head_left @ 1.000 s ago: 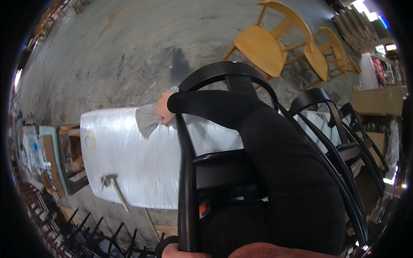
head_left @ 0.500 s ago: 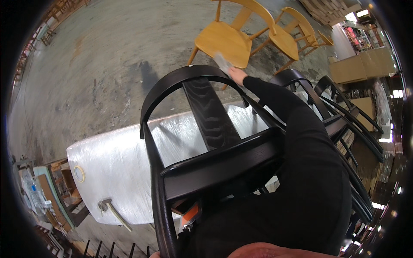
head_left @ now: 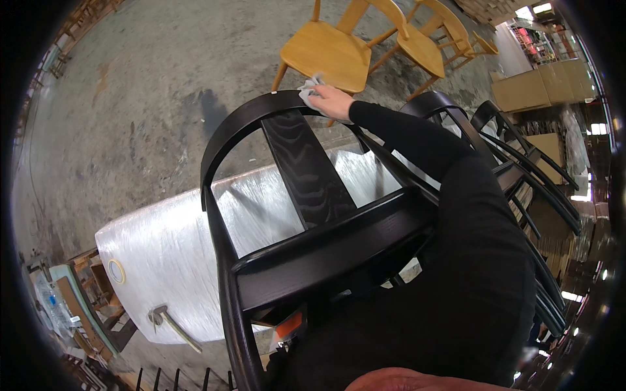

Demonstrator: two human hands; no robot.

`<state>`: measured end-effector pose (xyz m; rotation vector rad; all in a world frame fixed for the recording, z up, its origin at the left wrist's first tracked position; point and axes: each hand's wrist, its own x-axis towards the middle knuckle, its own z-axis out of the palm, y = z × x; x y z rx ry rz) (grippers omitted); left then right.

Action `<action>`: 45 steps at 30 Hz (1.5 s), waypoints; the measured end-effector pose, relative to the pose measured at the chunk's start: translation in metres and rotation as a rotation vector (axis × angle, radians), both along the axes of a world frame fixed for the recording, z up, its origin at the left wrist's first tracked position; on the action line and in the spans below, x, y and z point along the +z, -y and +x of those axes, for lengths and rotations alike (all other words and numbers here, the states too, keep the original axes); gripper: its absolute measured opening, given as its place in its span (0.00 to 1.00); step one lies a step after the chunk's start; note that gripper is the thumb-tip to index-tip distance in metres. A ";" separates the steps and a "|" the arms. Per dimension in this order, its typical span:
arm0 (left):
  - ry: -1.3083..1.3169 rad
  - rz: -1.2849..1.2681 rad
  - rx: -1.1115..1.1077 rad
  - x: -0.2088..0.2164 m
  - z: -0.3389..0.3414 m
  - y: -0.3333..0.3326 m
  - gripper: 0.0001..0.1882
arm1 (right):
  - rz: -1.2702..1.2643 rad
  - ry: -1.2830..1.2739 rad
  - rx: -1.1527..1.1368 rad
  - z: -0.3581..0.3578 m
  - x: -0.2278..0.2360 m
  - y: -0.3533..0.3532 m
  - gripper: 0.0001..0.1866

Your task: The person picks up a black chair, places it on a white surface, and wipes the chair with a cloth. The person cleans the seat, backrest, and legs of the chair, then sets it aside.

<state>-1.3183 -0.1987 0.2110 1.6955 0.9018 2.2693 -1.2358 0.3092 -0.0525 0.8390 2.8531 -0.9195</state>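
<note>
Right hand (head_left: 331,101) slid back left along black chair (head_left: 306,176) top rail, fingers pressing cloth (head_left: 309,86) down (left hand unseen); wiping continues.

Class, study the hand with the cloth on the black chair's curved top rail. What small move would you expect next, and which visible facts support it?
Probably a short wipe along the rail. The right hand presses a pale cloth onto the black chair at the crest of its curved top rail, and the arc running down to the left lies bare beside the cloth. The left hand is out of view.
</note>
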 end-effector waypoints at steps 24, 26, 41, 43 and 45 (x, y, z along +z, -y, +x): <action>-0.190 -0.281 -0.168 0.019 -0.025 0.013 0.08 | 0.014 0.140 0.095 0.055 0.023 0.002 0.47; -0.193 -0.277 -0.197 0.017 -0.024 0.015 0.08 | -0.040 0.563 -0.026 0.071 0.017 -0.003 0.47; -0.182 -0.314 -0.178 0.021 -0.022 0.010 0.06 | 0.227 -0.014 0.183 -0.004 0.030 0.022 0.46; -0.185 -0.315 -0.176 0.021 -0.023 0.012 0.06 | 0.192 0.249 0.078 0.030 0.019 0.006 0.52; -0.186 -0.308 -0.186 0.020 -0.025 0.012 0.06 | 0.116 0.726 0.119 0.059 0.011 -0.006 0.54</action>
